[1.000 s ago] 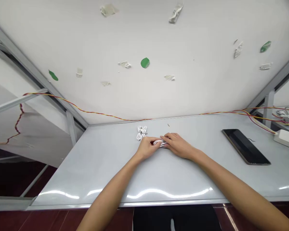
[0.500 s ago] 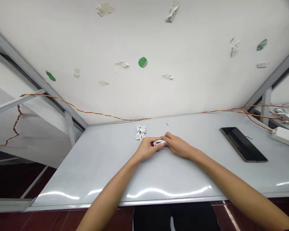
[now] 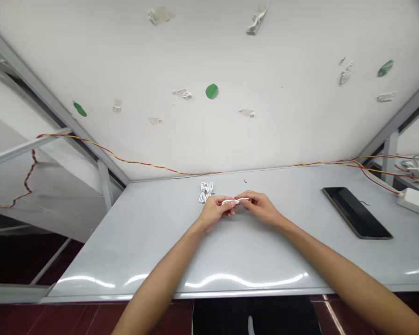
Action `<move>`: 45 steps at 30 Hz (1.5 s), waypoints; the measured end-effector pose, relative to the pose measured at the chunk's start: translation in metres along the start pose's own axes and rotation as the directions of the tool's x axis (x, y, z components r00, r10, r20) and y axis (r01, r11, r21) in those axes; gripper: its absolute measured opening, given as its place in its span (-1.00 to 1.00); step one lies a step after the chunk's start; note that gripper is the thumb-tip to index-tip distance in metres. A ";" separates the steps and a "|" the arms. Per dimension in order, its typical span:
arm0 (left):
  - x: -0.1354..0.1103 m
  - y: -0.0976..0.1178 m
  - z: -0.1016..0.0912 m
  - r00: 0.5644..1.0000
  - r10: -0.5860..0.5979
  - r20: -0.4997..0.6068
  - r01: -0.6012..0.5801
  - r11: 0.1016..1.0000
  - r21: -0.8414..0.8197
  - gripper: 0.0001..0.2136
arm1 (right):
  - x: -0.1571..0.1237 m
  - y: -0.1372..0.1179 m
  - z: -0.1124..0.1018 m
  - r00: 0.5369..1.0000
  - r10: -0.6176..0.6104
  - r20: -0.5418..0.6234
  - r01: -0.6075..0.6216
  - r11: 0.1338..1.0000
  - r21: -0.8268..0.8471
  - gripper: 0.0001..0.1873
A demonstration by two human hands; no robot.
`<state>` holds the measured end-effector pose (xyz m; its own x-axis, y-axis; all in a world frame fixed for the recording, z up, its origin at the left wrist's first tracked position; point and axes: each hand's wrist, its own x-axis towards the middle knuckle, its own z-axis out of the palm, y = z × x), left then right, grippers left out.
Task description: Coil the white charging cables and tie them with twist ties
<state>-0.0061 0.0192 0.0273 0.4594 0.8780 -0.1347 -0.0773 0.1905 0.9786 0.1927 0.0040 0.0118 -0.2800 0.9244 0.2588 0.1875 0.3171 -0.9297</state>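
A coiled white cable is held between both hands just above the grey table. My left hand pinches its left end between thumb and fingers. On the other end, my right hand is closed with thumb and fingertips, and they hide part of the coil. Just behind my left hand lies a second white cable bundle, wrapped at its middle with a dark tie. A short black tie rests on the table beyond my right hand.
To the right lies a black tablet or large phone, with a thin black tie beside it. A white power strip sits at the far right. Red and yellow wires run along the white wall at the table's back edge.
The coil has been turned so that it appears flatter and more edge-on. My right fingers have shifted along it. The whole view has moved slightly.
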 end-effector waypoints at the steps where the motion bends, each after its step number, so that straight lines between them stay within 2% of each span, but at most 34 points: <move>1: 0.000 -0.001 0.001 1.000 -0.006 -0.008 0.006 1.000 -0.020 -0.68 | 0.000 0.001 0.001 1.000 -0.003 -0.005 0.003 1.000 0.008 -0.64; 8: -0.001 -0.006 0.005 0.999 -0.040 -0.027 0.038 0.995 -0.087 -0.63 | 0.001 0.004 0.000 0.999 0.036 -0.019 -0.035 0.996 0.082 -0.58; 13: -0.001 -0.006 0.005 0.998 -0.064 -0.017 0.062 0.991 -0.115 -0.65 | 0.000 0.001 0.002 0.998 0.048 -0.034 -0.045 0.995 0.087 -0.60; 20: -0.004 -0.003 0.009 0.997 -0.070 -0.033 0.060 0.968 -0.243 -0.66 | 0.000 -0.002 0.002 0.993 0.050 -0.108 -0.038 0.992 0.117 -0.64; 25: -0.003 -0.002 0.009 1.000 -0.020 -0.020 0.015 0.976 -0.216 -0.65 | -0.001 -0.005 0.000 0.995 0.048 -0.087 -0.029 0.977 0.213 -0.66; 33: -0.003 -0.007 0.010 0.999 -0.001 -0.050 -0.007 0.987 -0.162 -0.58 | -0.004 -0.006 0.007 0.991 0.014 -0.133 0.013 0.980 0.198 -0.69; 45: -0.003 -0.011 0.014 0.989 0.125 -0.083 -0.128 0.991 -0.029 -0.63 | -0.005 -0.006 0.012 0.970 0.123 -0.211 -0.055 0.952 0.302 -0.67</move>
<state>0.0060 0.0081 0.0188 0.3707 0.9284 -0.0238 -0.1606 0.0894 0.9830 0.1812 -0.0049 0.0132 -0.0497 0.9802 0.1916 -0.0900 0.1867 -0.9783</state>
